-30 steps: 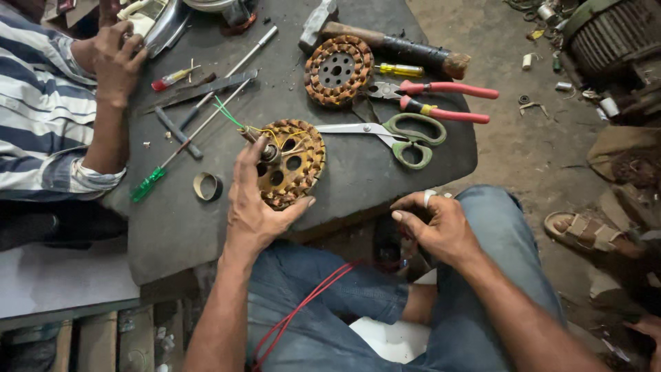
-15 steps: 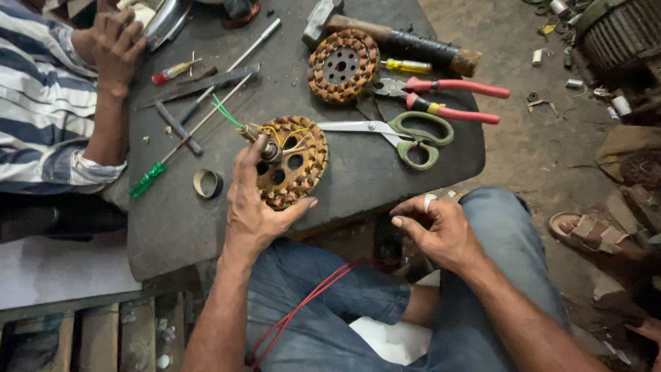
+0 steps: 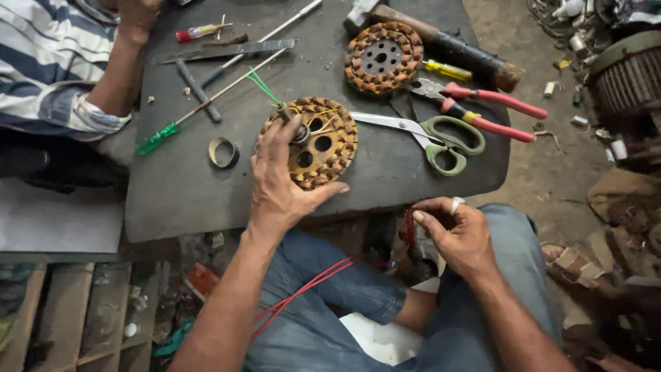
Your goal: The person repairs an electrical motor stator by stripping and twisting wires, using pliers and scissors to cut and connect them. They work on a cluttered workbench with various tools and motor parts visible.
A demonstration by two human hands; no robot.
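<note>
- the left hand lies spread out flat on the coil, a round gold part wound with wire. this looks like a way to press it down so it does not slide on the table.
- its fingers are wide apart, not gripping. the thumb sits at the near edge of the coil, and the fingertips reach up to the middle, close to a small stub with green wire coming out.
- the coil is right under that hand, near the front edge of the table.
- the right hand is off the table, lower down, over the person's knee. its fingers are curled together, pinching the red wire. the wire seems held tight so it stays neat as it runs away to the left across the lap.
- just past the coil, on its right, lie the scissors with green handles. beyond those are the pliers with red handles, and a second coil farther back. they lie close, so they are easy to grab.
- left of the left hand is a small ring, and a screwdriver with a green handle.
- another person's arm, in a striped sleeve, rests at the far left corner, apart from both hands.
</note>
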